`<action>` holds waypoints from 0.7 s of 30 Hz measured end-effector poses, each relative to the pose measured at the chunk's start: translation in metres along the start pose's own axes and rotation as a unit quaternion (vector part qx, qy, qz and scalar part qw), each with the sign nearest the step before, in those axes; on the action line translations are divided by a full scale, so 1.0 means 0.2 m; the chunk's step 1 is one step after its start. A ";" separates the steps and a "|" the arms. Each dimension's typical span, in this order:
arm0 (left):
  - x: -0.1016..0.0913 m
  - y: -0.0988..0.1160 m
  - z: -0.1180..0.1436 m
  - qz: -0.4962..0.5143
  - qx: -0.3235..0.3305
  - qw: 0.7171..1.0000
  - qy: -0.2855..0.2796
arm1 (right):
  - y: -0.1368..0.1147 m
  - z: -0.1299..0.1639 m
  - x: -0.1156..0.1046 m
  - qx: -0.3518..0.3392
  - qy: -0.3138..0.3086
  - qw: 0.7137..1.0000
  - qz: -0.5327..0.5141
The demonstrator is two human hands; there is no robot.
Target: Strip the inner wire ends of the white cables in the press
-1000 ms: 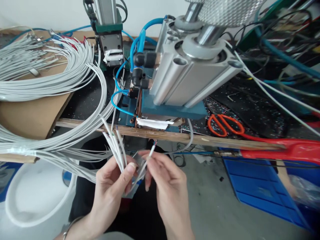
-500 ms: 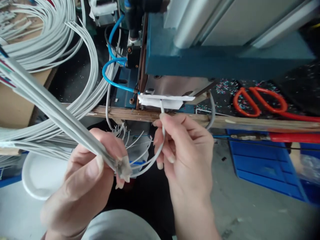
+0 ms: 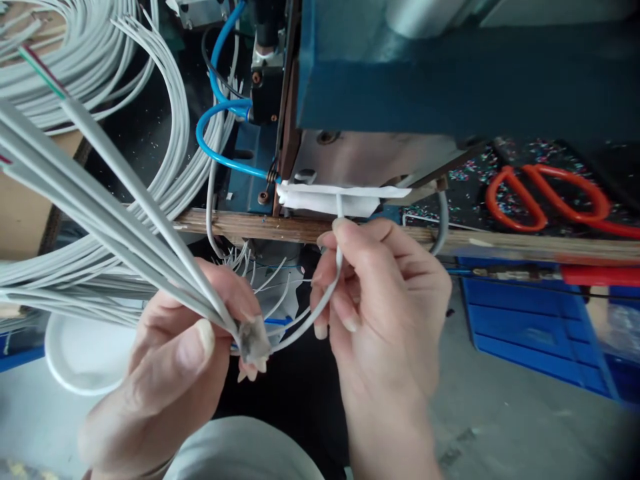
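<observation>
At the bench's front edge (image 3: 235,225), the right hand (image 3: 380,300) pinches a single grey wire (image 3: 336,270), its tip under the white-taped slot (image 3: 340,199) of the blue press (image 3: 440,73); the left hand (image 3: 170,373) grips the wire bundle (image 3: 100,207). A crooked feed could jam, and fingertips sit close to the tooling.

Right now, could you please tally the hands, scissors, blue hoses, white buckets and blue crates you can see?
Hands: 2, left hand pinching the cable bundle, right hand holding one cable at the machine
Scissors: 1
Blue hose: 1
White bucket: 1
Blue crate: 1
Total: 6
</observation>
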State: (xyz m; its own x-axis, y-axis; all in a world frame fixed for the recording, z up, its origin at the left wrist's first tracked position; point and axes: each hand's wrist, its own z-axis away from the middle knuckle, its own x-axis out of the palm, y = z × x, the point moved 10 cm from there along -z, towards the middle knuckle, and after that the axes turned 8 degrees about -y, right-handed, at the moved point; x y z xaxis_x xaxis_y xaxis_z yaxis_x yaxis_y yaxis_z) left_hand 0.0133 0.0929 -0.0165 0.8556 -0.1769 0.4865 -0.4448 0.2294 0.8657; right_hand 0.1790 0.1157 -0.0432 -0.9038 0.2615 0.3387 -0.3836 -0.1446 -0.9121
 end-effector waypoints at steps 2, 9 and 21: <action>0.00 -0.01 0.00 -0.007 -0.008 1.000 -0.001 | 0.01 -0.01 0.00 0.008 -0.004 1.000 -0.011; -0.01 -0.03 0.01 0.001 -0.001 1.000 0.005 | 0.02 -0.01 0.00 0.025 -0.004 0.999 -0.031; -0.02 -0.03 0.00 -0.012 -0.018 1.000 0.010 | 0.01 -0.01 0.01 0.020 -0.014 0.999 -0.032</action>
State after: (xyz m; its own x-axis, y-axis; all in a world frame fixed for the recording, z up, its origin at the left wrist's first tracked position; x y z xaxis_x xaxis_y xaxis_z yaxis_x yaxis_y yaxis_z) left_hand 0.0134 0.0924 -0.0245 0.8715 -0.1635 0.4623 -0.4143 0.2587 0.8726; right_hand 0.1763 0.1180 -0.0448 -0.8821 0.2450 0.4025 -0.4473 -0.1672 -0.8786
